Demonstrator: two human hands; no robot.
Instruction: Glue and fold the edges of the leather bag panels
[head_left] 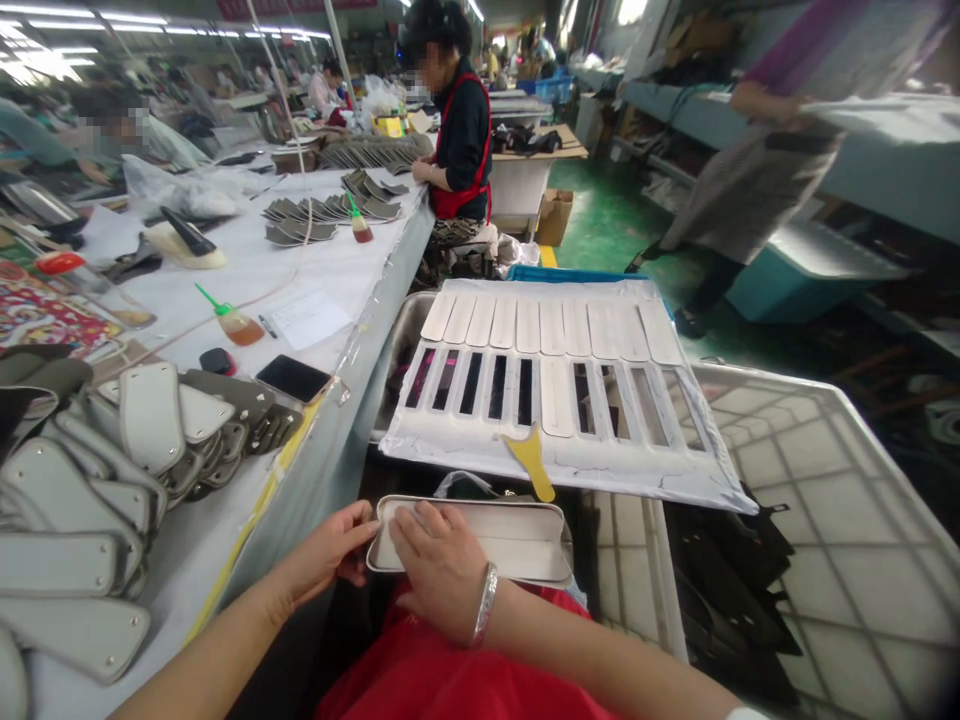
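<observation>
I logged the left hand pinching the cream panel at its left rim, right hand laid flat on it. It sat between worktable edge and crate, near the white rack. Banner lettering was unreadable.

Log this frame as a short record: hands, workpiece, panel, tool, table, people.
Left hand: touching the left end of the workpiece
Right hand: laid inside the workpiece, bracelet on wrist
Workpiece: pale, elongated, raised rim
Panel: white, slotted, pale strips along its far half
Yellow tool: across the panel's near edge
Table: at left, with grey pieces, black phone, green-tipped bottles
People: co-worker in red apron beside table; more people farther back
</observation>
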